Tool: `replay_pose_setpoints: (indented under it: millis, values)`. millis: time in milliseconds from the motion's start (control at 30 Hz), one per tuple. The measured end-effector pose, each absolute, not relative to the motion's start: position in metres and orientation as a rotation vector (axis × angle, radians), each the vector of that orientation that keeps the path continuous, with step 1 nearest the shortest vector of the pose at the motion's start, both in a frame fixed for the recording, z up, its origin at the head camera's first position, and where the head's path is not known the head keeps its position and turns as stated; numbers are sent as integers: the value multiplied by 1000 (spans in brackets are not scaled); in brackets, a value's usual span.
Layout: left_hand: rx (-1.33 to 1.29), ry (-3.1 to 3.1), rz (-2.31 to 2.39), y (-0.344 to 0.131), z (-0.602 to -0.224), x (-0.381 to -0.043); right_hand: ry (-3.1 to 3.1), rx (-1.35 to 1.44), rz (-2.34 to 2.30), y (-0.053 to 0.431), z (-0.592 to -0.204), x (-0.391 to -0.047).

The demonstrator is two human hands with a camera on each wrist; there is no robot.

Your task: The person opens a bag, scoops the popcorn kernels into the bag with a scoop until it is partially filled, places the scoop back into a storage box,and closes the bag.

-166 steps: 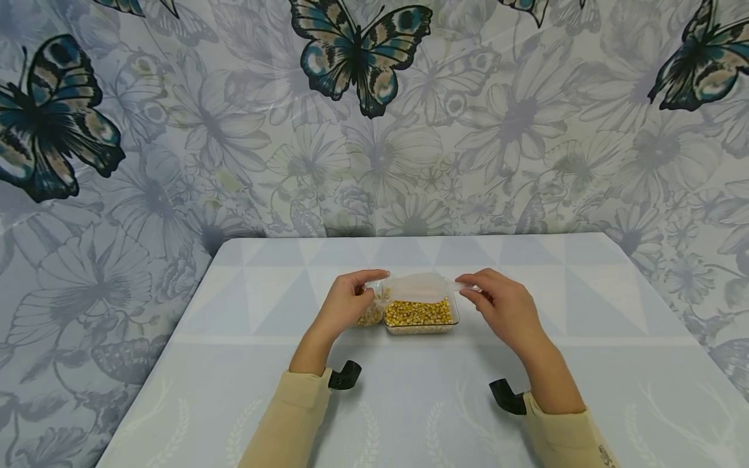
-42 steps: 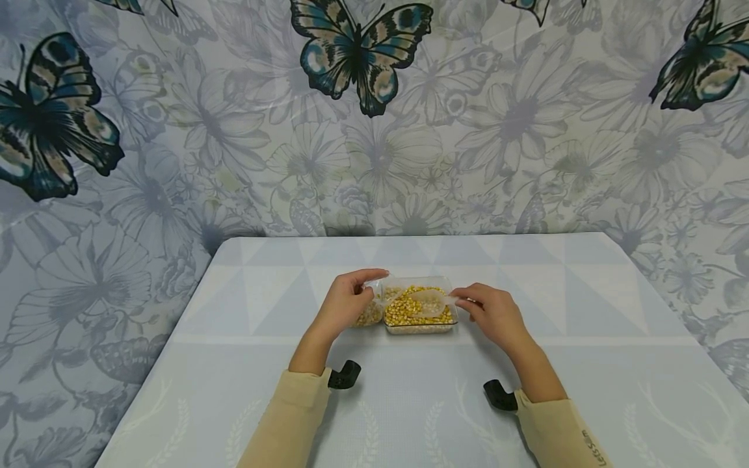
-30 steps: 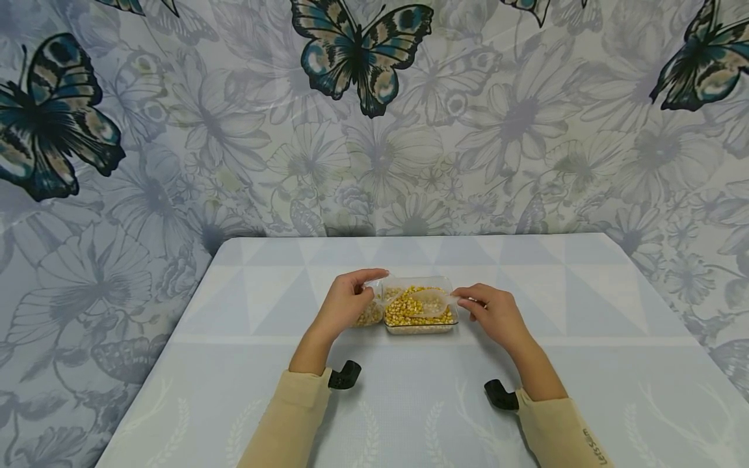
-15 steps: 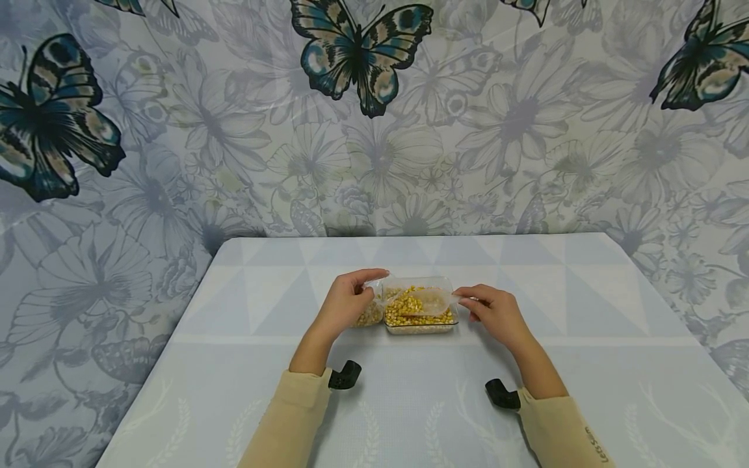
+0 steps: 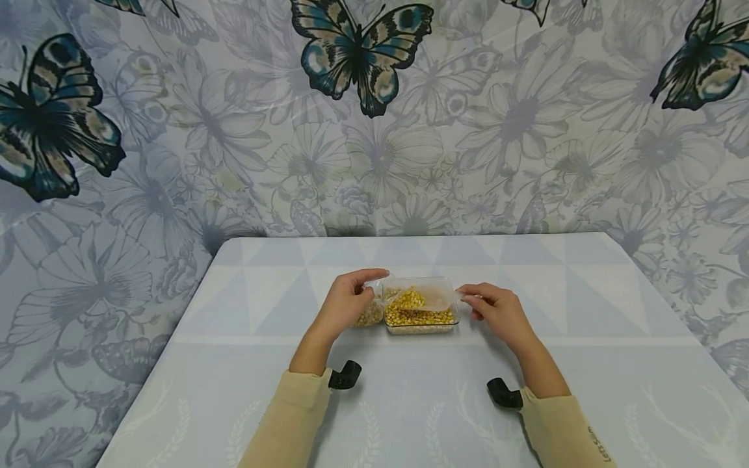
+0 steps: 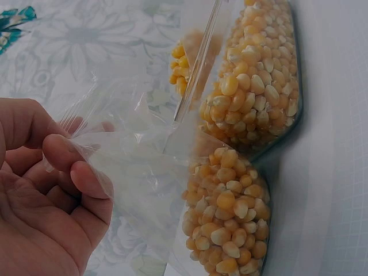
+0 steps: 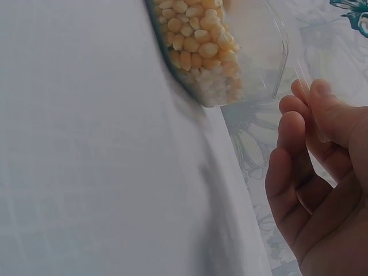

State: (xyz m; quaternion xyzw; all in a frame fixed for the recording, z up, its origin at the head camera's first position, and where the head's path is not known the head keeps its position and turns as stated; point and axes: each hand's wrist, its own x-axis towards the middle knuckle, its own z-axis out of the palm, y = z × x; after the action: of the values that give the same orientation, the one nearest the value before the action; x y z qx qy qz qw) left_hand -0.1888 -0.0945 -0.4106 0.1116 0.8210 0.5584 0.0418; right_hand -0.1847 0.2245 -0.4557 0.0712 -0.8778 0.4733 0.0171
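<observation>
A clear rectangular container [image 5: 422,331] of yellow corn kernels [image 5: 409,317] stands on the table, with a clear plastic bag [image 6: 135,167] against its left side. Loose kernels [image 6: 227,213] fill the bag's lower part. Thumb and fingers of my left hand [image 5: 346,302] pinch the bag's upper edge. My right hand [image 5: 497,313], just right of the container, pinches the thin handle of a translucent plastic scoop [image 5: 437,294]. The scoop's broad bowl lies across the container's rear right part and covers some kernels. In the left wrist view, kernels [image 6: 180,69] show beside the scoop above the rim.
The pale patterned table [image 5: 421,403] extends around the container, its back edge a short way behind it. Behind hangs a floral wall covering with butterflies [image 5: 359,55]. Black wrist mounts [image 5: 504,394] stick out from both cuffs.
The scoop, first over the container's rear, went down into the kernels; in the last second it has tilted up and back. The right hand has shifted slightly right. The left hand stays put.
</observation>
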Motion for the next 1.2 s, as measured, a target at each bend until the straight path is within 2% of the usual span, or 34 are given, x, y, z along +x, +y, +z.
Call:
replay_pose_setpoints:
  millis: [433,1200]
  values:
    - [332,2500,1717,-94,-410,-189,-2691,193,1426,223,-449,-184]
    - [361,2513,1692,-95,-411,-190,-2354,304,1289,217,-436,-181]
